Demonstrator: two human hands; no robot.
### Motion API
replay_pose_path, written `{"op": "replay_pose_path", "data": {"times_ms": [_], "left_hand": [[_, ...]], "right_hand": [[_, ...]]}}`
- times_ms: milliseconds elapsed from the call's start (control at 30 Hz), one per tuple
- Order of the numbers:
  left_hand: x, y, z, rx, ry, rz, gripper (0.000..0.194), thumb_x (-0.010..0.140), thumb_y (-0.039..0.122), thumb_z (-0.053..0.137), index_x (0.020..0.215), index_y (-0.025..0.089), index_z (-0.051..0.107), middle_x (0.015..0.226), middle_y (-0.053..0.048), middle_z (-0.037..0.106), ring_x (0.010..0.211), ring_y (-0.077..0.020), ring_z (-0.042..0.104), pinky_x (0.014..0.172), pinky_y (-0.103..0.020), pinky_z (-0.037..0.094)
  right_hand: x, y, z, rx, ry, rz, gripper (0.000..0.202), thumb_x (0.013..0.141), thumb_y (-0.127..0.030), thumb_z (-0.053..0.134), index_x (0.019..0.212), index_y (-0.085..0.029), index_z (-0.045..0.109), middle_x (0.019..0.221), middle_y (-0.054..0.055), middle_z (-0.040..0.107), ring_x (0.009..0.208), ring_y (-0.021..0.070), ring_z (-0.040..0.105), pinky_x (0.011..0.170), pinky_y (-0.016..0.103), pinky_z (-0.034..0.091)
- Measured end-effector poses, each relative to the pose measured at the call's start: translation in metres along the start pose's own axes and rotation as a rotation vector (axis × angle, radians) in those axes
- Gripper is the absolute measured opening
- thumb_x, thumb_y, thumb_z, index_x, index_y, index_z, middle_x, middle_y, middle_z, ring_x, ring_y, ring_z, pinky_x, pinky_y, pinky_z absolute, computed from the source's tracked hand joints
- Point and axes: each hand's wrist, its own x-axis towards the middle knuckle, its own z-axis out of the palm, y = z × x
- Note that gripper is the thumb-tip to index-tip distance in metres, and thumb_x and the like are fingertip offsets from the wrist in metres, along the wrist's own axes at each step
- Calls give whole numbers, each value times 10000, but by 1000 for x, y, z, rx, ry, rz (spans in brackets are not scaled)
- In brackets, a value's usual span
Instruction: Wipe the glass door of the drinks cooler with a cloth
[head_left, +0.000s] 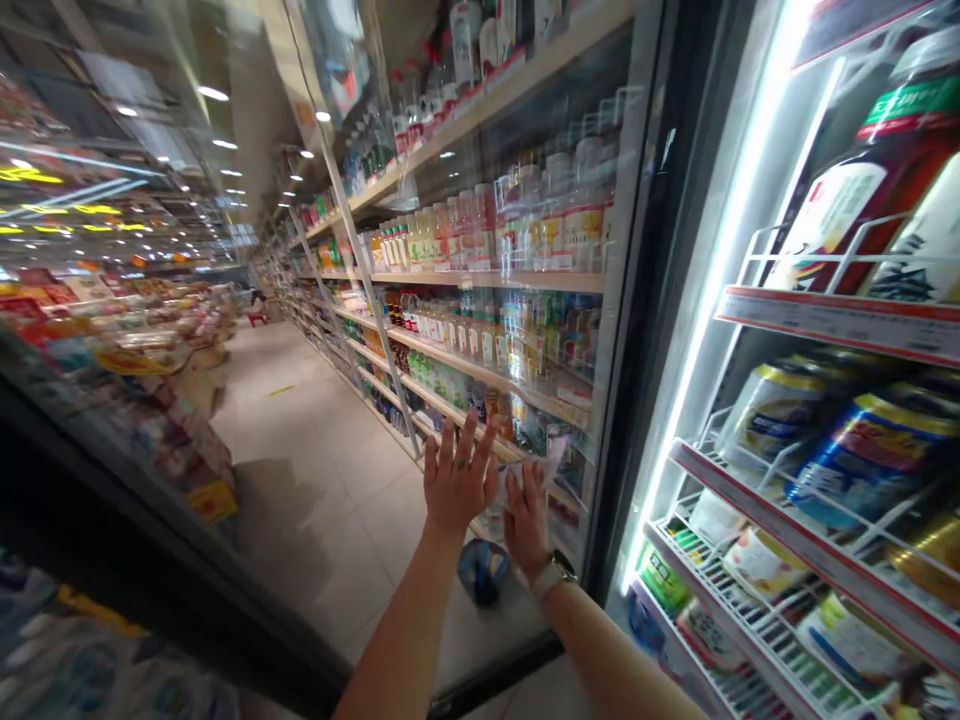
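My left hand [459,478] lies flat against the glass door [360,560] with its fingers spread, and nothing is in it. Just right of it, my right hand [527,515] presses a crumpled white cloth or tissue [553,462] to the same glass. Part of the cloth is hidden behind the fingers. A watch [556,572] is on my right wrist. Through the glass, below the hands, a dark round shape with blue parts [484,572] shows near the floor.
On the right, the lit cooler holds wire shelves [840,320] with bottles and cans [870,450]. The door's dark frame [637,250] stands between it and the glass. Beyond the glass are long bottle shelves [487,280], an aisle floor [300,420] and stacked goods [135,340] at left.
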Motion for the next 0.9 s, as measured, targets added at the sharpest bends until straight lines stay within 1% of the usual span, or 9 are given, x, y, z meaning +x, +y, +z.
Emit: {"op": "replay_pose_path", "data": {"times_ms": [100,167,233,400,467,500,600,800,900], "left_hand": [[-1,0,0,-13,-2,1,573,932,338,506,1491,266,406,1532,-32,407,1514,-223,159,1257,-410,85],[-1,0,0,-21,-4,-3,571,931,334,508,1490,269,410,1533,-31,407,1516,-220,152,1258,-408,75],[-1,0,1,-22,-1,-4,566,933,332,510,1487,267,414,1535,-33,404,1516,-224,155,1257,-407,73],[0,0,1,-17,8,17,550,952,337,470,1491,248,406,1545,-47,388,1513,-242,170,1251,-422,90],[0,0,0,-24,0,13,540,963,345,444,1493,252,401,1548,-44,386,1514,-240,166,1251,-422,88],[0,0,0,-30,-3,10,538,966,349,435,1494,253,399,1548,-42,388,1514,-239,164,1251,-421,86],[-1,1,-1,-51,-14,1,544,968,366,422,1500,254,390,1542,-41,400,1516,-233,155,1253,-421,77],[-1,2,-3,-35,-22,-1,545,974,403,397,1499,257,392,1542,-37,404,1517,-233,150,1255,-415,72],[0,2,-3,-34,-18,1,541,979,403,376,1500,254,391,1547,-38,396,1518,-237,148,1253,-417,70]], "right_hand": [[-20,0,1,6,2,-20,747,913,-57,380,1580,-296,144,1653,82,187,1523,299,151,1071,536,455],[-8,1,-1,13,2,-34,735,921,-69,375,1580,-296,139,1664,68,143,1528,293,123,1097,548,430],[21,1,-5,21,8,-35,715,942,-104,374,1582,-299,122,1670,66,105,1529,303,108,1131,584,376],[121,-6,-25,33,68,23,695,979,-167,332,1588,-268,14,1673,88,46,1535,303,54,1172,622,285],[141,-9,-30,39,89,18,690,980,-164,318,1588,-258,5,1672,88,53,1536,297,49,1178,618,277],[142,-9,-30,45,92,11,690,977,-156,314,1589,-257,12,1671,87,70,1535,298,55,1177,620,277],[114,-5,-23,56,60,-9,704,957,-127,332,1589,-265,53,1656,92,166,1528,309,115,1159,632,305],[-2,10,1,13,-8,-59,745,921,-80,381,1583,-300,120,1598,104,335,1491,309,263,1081,571,438],[-25,12,2,29,-49,-62,758,909,-45,379,1581,-293,134,1583,96,368,1496,291,253,1077,528,459]]}}
